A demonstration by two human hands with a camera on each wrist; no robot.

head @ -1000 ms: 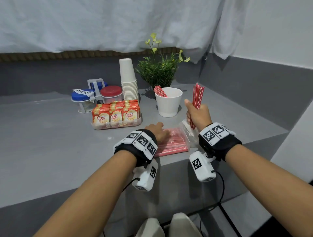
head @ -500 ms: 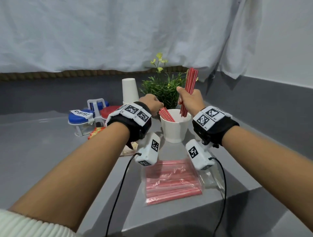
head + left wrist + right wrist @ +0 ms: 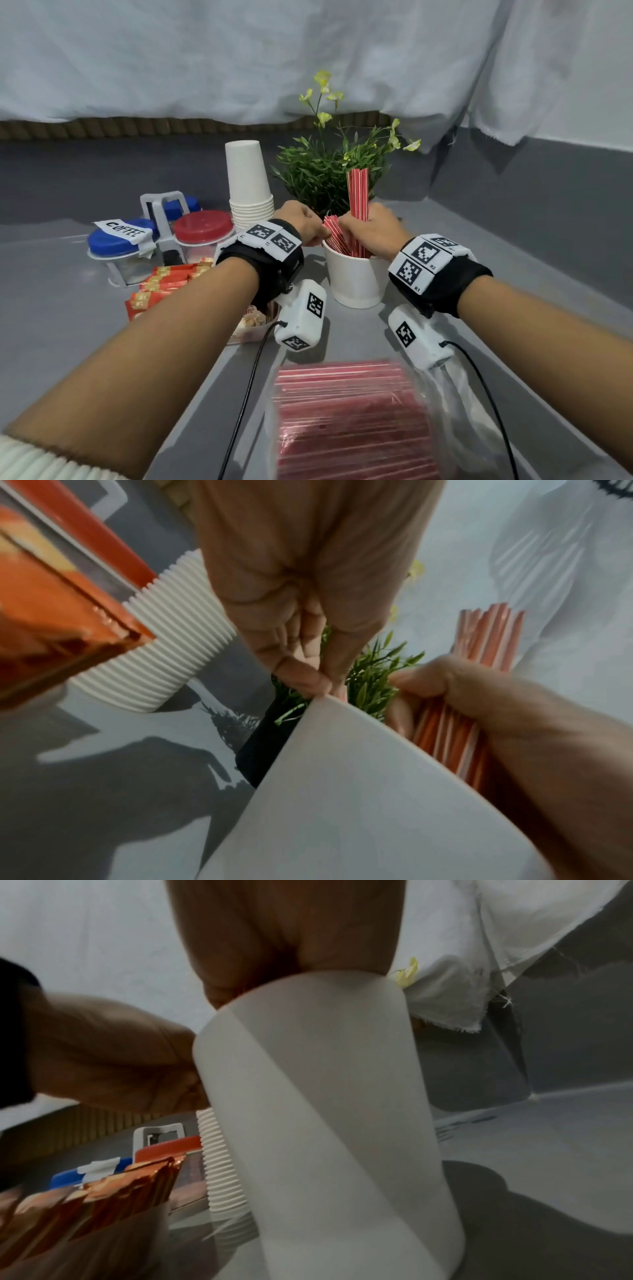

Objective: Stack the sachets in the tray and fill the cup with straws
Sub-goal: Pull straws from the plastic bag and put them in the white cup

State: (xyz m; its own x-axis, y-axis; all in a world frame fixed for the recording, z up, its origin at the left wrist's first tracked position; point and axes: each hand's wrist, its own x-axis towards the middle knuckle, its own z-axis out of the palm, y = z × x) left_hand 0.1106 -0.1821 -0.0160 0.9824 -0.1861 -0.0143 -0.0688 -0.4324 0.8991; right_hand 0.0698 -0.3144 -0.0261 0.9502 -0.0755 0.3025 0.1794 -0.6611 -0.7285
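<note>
A white cup (image 3: 356, 281) stands at the table's middle with red straws (image 3: 331, 230) leaning in it. My right hand (image 3: 361, 228) grips a bundle of red straws (image 3: 358, 192) upright, its lower end inside the cup. My left hand (image 3: 317, 233) is at the cup's left rim; in the left wrist view its thumb and fingers (image 3: 304, 679) pinch the rim of the cup (image 3: 359, 791). Orange sachets (image 3: 164, 284) stand in a tray left of the cup, partly hidden by my left forearm.
A clear bag of red straws (image 3: 349, 418) lies near the table's front edge. A stack of paper cups (image 3: 248, 185), a potted plant (image 3: 322, 171) and lidded jars (image 3: 202, 228) in a caddy stand behind the cup. Cables hang from both wrists.
My right hand has come down and put the straw bundle's lower end into the cup. My left hand has moved onto the cup's left rim.
</note>
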